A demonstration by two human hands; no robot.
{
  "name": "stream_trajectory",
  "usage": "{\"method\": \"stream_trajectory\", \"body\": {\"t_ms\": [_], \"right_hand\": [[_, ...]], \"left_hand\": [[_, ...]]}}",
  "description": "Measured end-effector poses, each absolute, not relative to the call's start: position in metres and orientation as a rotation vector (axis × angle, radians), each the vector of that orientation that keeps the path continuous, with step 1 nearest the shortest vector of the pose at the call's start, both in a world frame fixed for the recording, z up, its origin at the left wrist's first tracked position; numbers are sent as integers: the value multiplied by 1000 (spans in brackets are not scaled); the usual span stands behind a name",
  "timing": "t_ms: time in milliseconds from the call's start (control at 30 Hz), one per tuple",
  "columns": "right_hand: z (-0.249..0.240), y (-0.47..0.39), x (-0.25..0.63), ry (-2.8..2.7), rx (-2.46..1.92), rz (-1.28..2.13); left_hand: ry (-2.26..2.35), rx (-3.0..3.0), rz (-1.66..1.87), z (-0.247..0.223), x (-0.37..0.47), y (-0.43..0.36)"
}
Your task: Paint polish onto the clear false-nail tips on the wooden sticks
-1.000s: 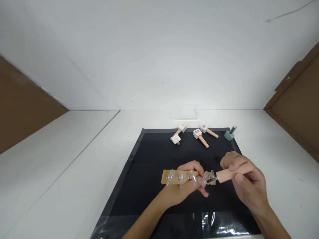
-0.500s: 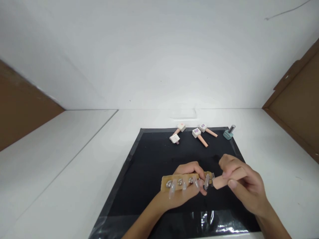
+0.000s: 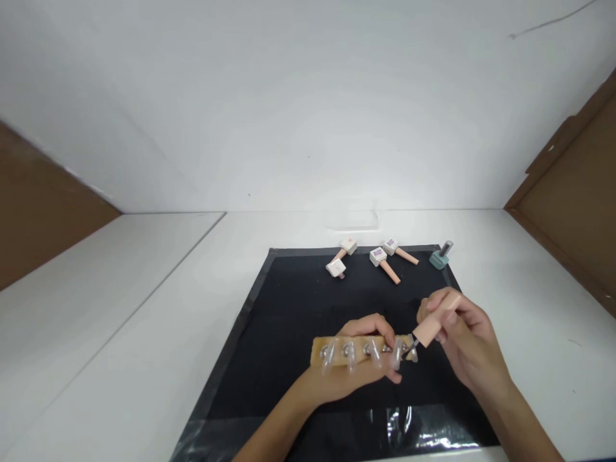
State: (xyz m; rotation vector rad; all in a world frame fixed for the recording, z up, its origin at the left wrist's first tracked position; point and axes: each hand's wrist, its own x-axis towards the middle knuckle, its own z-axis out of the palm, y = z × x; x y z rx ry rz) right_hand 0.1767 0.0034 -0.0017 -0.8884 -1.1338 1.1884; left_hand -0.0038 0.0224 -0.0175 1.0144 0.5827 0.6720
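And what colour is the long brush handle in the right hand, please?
The long brush handle is peach, clearest in the head view.

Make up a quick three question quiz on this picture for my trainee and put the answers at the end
1. Which hand grips the peach-handled brush?
2. True or false: the green bottle is at the far right corner of the black mat.
3. The left hand holds: (a) a white bottle, (b) the tan strip with clear tips, (c) the green bottle.

Key: 1. The right hand. 2. True. 3. b.
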Motion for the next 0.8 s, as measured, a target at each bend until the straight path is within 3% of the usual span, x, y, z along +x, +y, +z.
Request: {"method": "stream_trajectory", "body": {"t_ms": [367, 800], "right_hand": [[-5, 8, 167, -1088, -923, 1233], [1, 1, 164, -1324, -827, 799]], "left_hand": [[629, 1154, 746, -22, -3, 22], [720, 1271, 689, -17, -2, 21]]}}
